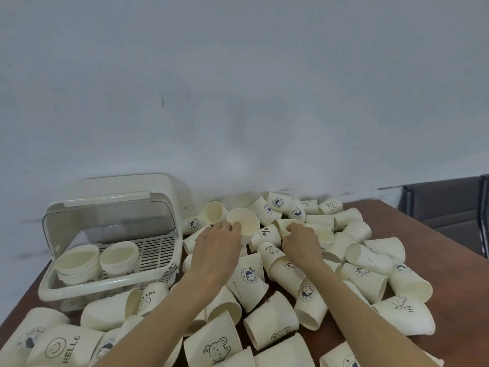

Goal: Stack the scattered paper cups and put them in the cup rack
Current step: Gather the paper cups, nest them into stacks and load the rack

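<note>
The cup rack (111, 245) is sitting at the left end of the brown table (412, 234), its clear lid (105, 215) lifted and two stacks of cups (98, 260) standing inside at its left, leaving bare grid toward its right. Right of the rack, scattered cream paper cups (264, 300) printed with faces, bears and round badges are lying on their sides, crowding the table to its near edge. The left hand (215, 250) is pinching the rim of one open-mouthed cup (244, 221) just right of the rack. Farther right, the right hand (300, 243) is curling its fingers around another cup (321, 234). A dark chair (447, 202) is standing far right.
</note>
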Available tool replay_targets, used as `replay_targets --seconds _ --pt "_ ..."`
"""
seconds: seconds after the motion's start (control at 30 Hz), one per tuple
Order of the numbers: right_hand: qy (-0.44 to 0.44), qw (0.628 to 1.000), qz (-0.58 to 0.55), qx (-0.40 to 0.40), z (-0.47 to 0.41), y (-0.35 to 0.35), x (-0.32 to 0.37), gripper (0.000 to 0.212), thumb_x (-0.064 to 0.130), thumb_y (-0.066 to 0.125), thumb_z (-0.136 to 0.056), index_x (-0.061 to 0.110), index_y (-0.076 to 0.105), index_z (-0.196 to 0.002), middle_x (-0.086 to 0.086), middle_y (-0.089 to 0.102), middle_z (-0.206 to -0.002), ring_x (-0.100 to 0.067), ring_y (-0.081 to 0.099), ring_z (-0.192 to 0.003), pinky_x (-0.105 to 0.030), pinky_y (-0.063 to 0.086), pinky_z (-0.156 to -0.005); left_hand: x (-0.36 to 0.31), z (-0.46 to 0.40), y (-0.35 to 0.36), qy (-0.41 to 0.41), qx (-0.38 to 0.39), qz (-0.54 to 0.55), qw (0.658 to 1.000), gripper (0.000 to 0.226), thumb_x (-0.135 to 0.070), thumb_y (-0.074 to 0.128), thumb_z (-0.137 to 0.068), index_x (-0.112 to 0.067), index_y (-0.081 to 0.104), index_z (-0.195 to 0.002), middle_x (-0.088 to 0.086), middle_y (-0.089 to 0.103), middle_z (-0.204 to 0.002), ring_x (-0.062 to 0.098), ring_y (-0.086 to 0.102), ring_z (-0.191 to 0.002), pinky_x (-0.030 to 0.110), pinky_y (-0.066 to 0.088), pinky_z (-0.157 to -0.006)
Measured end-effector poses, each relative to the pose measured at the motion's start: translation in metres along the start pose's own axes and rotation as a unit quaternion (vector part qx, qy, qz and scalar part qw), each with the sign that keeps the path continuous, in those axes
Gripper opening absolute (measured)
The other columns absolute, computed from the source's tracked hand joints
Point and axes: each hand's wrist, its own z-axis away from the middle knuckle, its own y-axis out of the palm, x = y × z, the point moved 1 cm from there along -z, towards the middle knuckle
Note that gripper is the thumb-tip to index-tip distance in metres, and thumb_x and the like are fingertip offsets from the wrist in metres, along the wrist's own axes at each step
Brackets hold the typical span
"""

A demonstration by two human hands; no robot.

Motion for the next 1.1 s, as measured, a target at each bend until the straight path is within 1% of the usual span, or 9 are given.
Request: replay_targets --seconds 0.07,0.23,0.43,0.53,0.63,0.73,0.87,0.97,1.1 --pt "0.019 0.999 0.041 0.013 -0.01 0.001 0.0 0.012 0.005 0.045 -0.084 0.009 0.055 -0.089 -0.014 0.062 -0.101 -0.034 0.059 -0.097 -0.036 0.047 -0.076 0.0 0.008 -0.003 -0.008 -0.007 0.015 1.0 0.02 -0.026 0.037 -0.102 -0.019 0.05 -0.115 -0.004 0.061 -0.106 0.017 0.054 -0.1 0.027 0.035 -0.074" --pt "0.028 0.993 0.113 0.026 -0.026 0.01 -0.006 0.023 0.01 0.047 -0.088 0.005 0.059 -0.107 -0.014 0.061 -0.115 -0.034 0.057 -0.108 -0.039 0.048 -0.087 0.001 0.021 -0.01 -0.011 -0.008 0.037 0.999 0.022 -0.028 0.03 -0.103 -0.022 0.048 -0.113 -0.006 0.06 -0.103 0.016 0.054 -0.095 0.027 0.033 -0.071" --pt "0.019 0.991 0.129 0.04 -0.03 0.02 -0.013 0.023 0.008 0.043 -0.091 0.004 0.058 -0.109 -0.013 0.059 -0.114 -0.031 0.058 -0.106 -0.036 0.046 -0.079 0.0 0.026 -0.01 -0.021 0.005 0.058 0.998 0.023 -0.032 0.026 -0.104 -0.024 0.047 -0.11 -0.008 0.058 -0.101 0.013 0.052 -0.093 0.026 0.036 -0.071" --pt "0.016 0.991 0.128 0.021 -0.031 0.022 -0.013 0.025 0.006 0.041 -0.091 0.003 0.058 -0.11 -0.015 0.058 -0.115 -0.032 0.057 -0.107 -0.037 0.048 -0.082 -0.001 0.028 -0.01 -0.029 0.016 0.059 0.998 0.024 -0.033 0.025 -0.104 -0.023 0.047 -0.108 -0.008 0.058 -0.101 0.013 0.052 -0.092 0.027 0.035 -0.069" --pt "0.011 0.992 0.122 -0.007 -0.029 0.018 -0.01 0.023 0.0 0.039 -0.09 0.003 0.057 -0.103 -0.015 0.06 -0.109 -0.034 0.058 -0.103 -0.036 0.044 -0.076 -0.002 0.029 -0.013 -0.032 0.023 0.052 0.998 0.024 -0.032 0.025 -0.104 -0.023 0.047 -0.108 -0.008 0.058 -0.101 0.013 0.052 -0.092 0.026 0.034 -0.068" --pt "-0.004 0.993 0.112 -0.032 -0.024 0.011 -0.004 0.021 -0.002 0.036 -0.09 0.004 0.055 -0.096 -0.015 0.061 -0.102 -0.033 0.058 -0.096 -0.034 0.039 -0.068 -0.001 0.031 -0.017 -0.037 0.022 0.056 0.997 0.025 -0.033 0.025 -0.104 -0.023 0.047 -0.111 -0.007 0.058 -0.102 0.013 0.053 -0.093 0.028 0.039 -0.071" --pt "-0.029 0.994 0.085 -0.057 -0.01 0.0 0.008 0.013 0.0 0.035 -0.089 0.009 0.045 -0.085 -0.015 0.06 -0.093 -0.032 0.053 -0.082 -0.034 0.035 -0.063 0.002 0.038 -0.025 -0.044 0.014 0.06 0.997 0.025 -0.032 0.025 -0.104 -0.023 0.048 -0.109 -0.008 0.059 -0.101 0.013 0.054 -0.092 0.028 0.044 -0.073" --pt "-0.053 0.992 0.077 -0.084 0.005 -0.006 0.017 0.013 0.003 0.038 -0.09 0.008 0.048 -0.085 -0.012 0.059 -0.085 -0.028 0.045 -0.071 -0.033 0.033 -0.06 0.008 0.047 -0.03 -0.062 0.001 0.08 0.995 0.024 -0.034 0.028 -0.103 -0.024 0.049 -0.106 -0.009 0.06 -0.099 0.013 0.055 -0.091 0.028 0.045 -0.072" --pt "-0.105 0.986 0.084 -0.1 0.031 -0.01 0.029 0.012 0.008 0.039 -0.092 0.012 0.047 -0.083 -0.006 0.057 -0.075 -0.029 0.05 -0.068 -0.034 0.034 -0.057 0.017 0.062 -0.038 -0.092 -0.009 0.104 0.99 0.023 -0.035 0.03 -0.102 -0.025 0.05 -0.105 -0.011 0.059 -0.098 0.011 0.056 -0.088 0.028 0.047 -0.073"
